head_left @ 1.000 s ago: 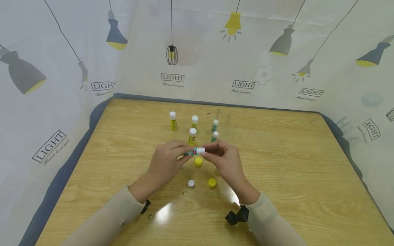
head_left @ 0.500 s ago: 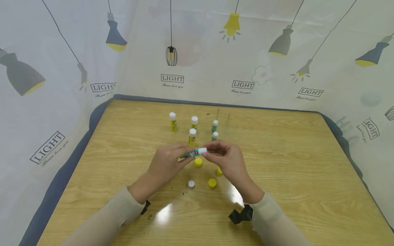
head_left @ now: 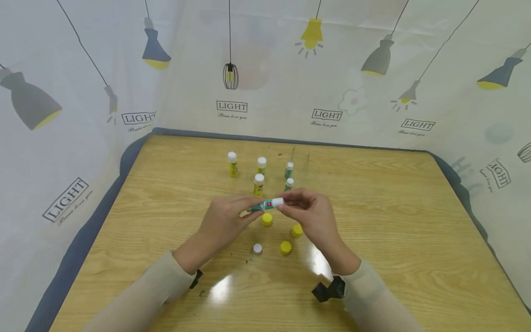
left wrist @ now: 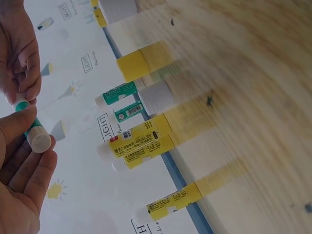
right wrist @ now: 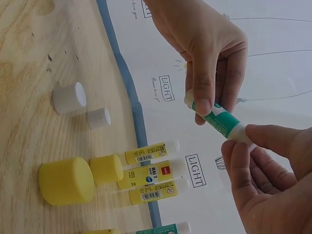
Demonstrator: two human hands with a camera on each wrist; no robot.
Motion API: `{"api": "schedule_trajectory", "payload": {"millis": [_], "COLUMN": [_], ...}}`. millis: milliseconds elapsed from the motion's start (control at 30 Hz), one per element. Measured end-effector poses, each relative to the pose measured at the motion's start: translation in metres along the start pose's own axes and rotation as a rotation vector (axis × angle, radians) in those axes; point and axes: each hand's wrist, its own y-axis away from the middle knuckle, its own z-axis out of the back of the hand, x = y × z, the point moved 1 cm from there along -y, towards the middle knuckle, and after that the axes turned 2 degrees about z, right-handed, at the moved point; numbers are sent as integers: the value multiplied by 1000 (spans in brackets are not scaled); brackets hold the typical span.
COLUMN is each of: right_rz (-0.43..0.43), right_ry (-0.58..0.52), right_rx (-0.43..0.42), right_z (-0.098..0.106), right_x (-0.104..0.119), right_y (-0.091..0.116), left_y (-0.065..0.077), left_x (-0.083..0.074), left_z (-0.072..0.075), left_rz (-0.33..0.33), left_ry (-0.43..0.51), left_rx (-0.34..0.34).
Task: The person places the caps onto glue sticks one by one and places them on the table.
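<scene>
A green glue stick (head_left: 268, 204) with a white cap is held nearly level above the table, between both hands. My left hand (head_left: 224, 214) grips its green body between thumb and fingers. At the other end, my right hand (head_left: 313, 212) pinches the white cap (head_left: 278, 202) with thumb and fingertips. The right wrist view shows the glue stick (right wrist: 222, 121) from the side, the cap still against the body. Behind the hands stand several upright glue sticks: yellow ones, such as the front one (head_left: 259, 185), and two green ones, the nearer (head_left: 289, 184) partly hidden by my right hand.
Below the hands, loose yellow caps (head_left: 285, 247) and a small white cap (head_left: 257, 249) lie on the wooden table (head_left: 394, 221). A second white cap (right wrist: 99, 118) shows in the right wrist view. A printed cloth (head_left: 282, 69) hangs behind the table's far edge.
My right hand has shifted a little to the right, and the glue stick reaches further out of my left hand, showing more of its label. A yellow cap beside my right wrist has come into full view.
</scene>
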Motion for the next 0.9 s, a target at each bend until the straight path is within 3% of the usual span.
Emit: {"api": "schedule_trajectory", "payload": {"millis": [300,667,900], "right_rz": [5,13,15], "right_ry": [35,72,119], "right_rx": [-21,-65,-89], "right_z": [8,27,45], "right_x": [-1,-3,-1], "right_y": [0,-2,-3], "left_y": [0,2,4], "left_x": [0,7,11], "left_z": [0,1,4], "left_rz": [10,31,96], "left_ry": [2,-87,-101], "left_rx": [3,2,3]}}
